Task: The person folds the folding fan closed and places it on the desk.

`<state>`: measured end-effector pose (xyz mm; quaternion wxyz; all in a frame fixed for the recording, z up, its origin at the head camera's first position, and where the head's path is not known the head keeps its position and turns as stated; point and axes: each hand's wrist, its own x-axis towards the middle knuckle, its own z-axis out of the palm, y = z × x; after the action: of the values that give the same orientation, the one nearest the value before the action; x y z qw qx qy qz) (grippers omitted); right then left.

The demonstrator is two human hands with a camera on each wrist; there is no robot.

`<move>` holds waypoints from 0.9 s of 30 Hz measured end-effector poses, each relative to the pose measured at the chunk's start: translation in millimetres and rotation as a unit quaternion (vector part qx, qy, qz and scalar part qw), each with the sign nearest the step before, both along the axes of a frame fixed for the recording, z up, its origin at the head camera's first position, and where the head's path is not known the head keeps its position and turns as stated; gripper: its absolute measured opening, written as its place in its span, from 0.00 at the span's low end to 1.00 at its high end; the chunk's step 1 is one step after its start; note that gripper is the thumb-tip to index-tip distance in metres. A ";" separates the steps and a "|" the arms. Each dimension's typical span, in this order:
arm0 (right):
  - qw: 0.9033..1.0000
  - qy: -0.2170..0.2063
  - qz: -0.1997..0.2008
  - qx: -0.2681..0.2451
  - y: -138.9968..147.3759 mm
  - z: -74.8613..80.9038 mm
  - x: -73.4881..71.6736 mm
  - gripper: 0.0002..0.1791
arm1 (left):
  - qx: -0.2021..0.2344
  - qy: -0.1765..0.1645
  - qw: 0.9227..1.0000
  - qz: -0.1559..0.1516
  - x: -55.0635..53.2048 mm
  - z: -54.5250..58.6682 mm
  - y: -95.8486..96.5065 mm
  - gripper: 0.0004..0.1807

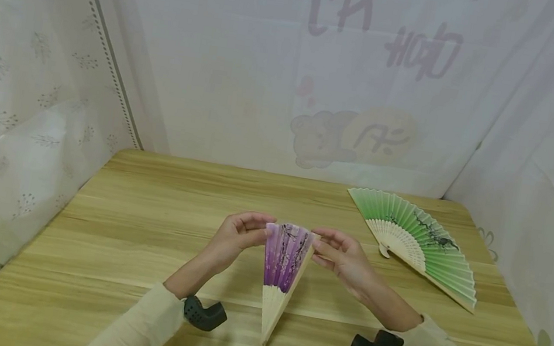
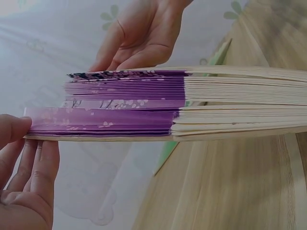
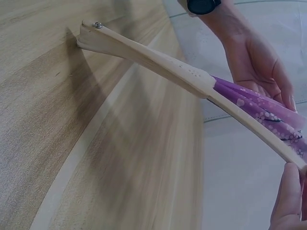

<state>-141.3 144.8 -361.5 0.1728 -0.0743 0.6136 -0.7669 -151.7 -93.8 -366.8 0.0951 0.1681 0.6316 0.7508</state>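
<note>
A purple folding fan (image 1: 288, 260) with a blossom pattern and pale wooden ribs is held partly spread between both hands, its pivot end pointing down toward me. My left hand (image 1: 238, 237) pinches the upper left edge between thumb and fingers. On the other side my right hand (image 1: 342, 258) pinches the upper right guard stick. In the left wrist view the fan's purple folds (image 2: 124, 88) are bunched in two stacks with a gap between. The right wrist view shows the metal pivot (image 3: 97, 25) and the outer wooden guard (image 3: 158, 67).
A green folding fan (image 1: 421, 240) lies spread on the wooden table (image 1: 156, 203), to the right and behind my right hand. White printed cloth (image 1: 217, 70) hangs behind the table and along both sides. Black devices (image 1: 204, 313) are strapped at the wrists.
</note>
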 end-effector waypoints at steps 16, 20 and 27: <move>0.999 0.002 0.022 -0.026 -5.9 1.0 2.2 0.07 | -0.020 -0.004 1.000 -0.016 1.5 1.7 4.6 0.17; 0.999 0.004 0.026 -0.025 -6.4 0.7 2.1 0.07 | -0.020 -0.004 1.000 -0.018 1.9 2.4 5.0 0.17; 0.999 0.012 0.037 -0.029 -6.5 -0.6 1.9 0.07 | -0.020 -0.004 1.000 -0.018 2.2 2.5 5.7 0.17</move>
<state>-139.4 138.2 -362.1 0.1914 -0.1111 0.5898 -0.7767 -149.5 -88.1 -364.3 0.1146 0.1744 0.6434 0.7366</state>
